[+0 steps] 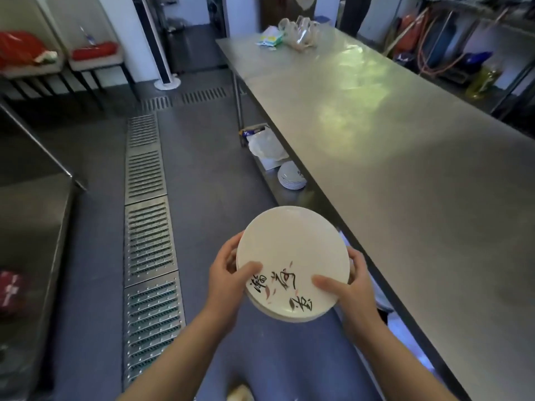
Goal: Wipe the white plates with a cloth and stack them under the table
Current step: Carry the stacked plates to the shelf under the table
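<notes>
A small stack of white plates (289, 250) with black brush lettering hangs in the air beside the long steel table (405, 157). My left hand (228, 273) grips the stack's left edge, thumb on the top plate. My right hand (347, 287) grips the right edge, thumb on top as well. Another stack of white plates (291, 176) sits on the low shelf under the table, farther ahead. No cloth shows in either hand.
Plastic bags and a packet (286, 34) lie at the table's far end. A white bag (265, 146) sits on the lower shelf beyond the plates. A metal floor drain grate (147, 215) runs along the left. A steel counter (29, 227) stands at the far left.
</notes>
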Action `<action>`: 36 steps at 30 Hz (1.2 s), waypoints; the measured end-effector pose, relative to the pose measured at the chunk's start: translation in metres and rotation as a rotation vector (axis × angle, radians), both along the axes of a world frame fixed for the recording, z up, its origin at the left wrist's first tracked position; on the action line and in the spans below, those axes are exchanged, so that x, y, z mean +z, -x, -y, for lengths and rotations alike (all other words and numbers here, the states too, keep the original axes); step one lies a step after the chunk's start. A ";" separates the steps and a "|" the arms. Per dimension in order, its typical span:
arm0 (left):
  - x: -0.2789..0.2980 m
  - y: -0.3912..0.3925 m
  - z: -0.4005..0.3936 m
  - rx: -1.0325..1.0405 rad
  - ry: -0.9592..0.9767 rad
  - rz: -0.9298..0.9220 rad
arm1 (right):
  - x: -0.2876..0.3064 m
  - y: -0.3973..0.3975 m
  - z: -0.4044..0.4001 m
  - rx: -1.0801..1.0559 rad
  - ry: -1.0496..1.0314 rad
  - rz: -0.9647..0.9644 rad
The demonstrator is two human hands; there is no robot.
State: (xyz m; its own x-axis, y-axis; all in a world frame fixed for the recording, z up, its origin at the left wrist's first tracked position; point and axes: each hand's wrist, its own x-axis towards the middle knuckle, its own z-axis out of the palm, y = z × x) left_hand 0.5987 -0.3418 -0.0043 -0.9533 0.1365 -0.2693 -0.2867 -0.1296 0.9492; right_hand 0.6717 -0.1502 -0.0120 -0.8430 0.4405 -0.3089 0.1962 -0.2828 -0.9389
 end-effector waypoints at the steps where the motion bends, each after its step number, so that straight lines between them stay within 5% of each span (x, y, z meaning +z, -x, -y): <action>1: -0.001 0.012 0.013 0.012 0.001 0.010 | 0.001 0.013 0.013 0.010 -0.001 0.006; 20: -0.029 0.272 0.066 0.080 0.031 0.043 | -0.029 0.284 0.065 0.046 0.003 0.025; 36: -0.056 0.554 0.040 -0.351 0.125 0.037 | -0.067 0.490 0.079 -0.358 0.064 0.061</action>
State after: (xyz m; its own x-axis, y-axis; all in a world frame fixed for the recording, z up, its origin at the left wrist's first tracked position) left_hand 0.0444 -0.3819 -0.0600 -0.8437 0.4175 -0.3374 -0.3271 0.0986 0.9398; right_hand 0.1821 -0.2291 -0.0788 -0.6182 0.6821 -0.3905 0.1297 -0.4015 -0.9066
